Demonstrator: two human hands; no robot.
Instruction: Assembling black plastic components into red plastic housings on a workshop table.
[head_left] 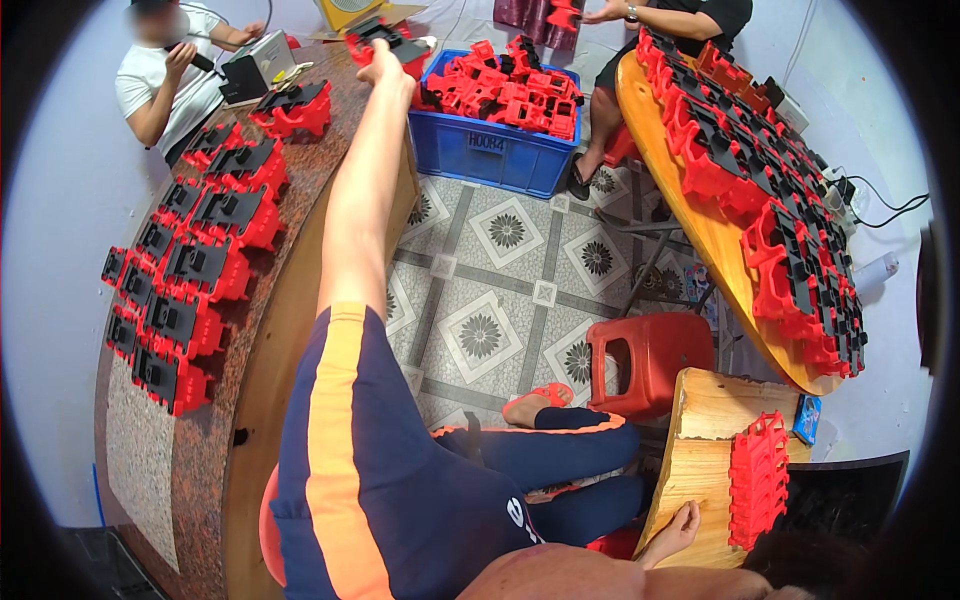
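My left arm reaches far across to the brown stone counter (310,110). My left hand (385,68) is closed on a red and black plastic part (400,45) at the counter's far end, beside the blue crate. Behind it on the counter stand several like parts (205,262), red below with black tops, in slanting rows. My right hand (683,527) rests low on a small wooden table (695,470), its fingers curled together with nothing visible in them. Just right of it lies a row of red plastic pieces (760,480) without black tops.
A blue crate (490,150) heaped with red parts stands on the tiled floor. A red stool (655,360) is beside the small table. On the right, a wooden table (665,150) carries many finished-looking parts. Two other people (170,90) sit at the far left and far right.
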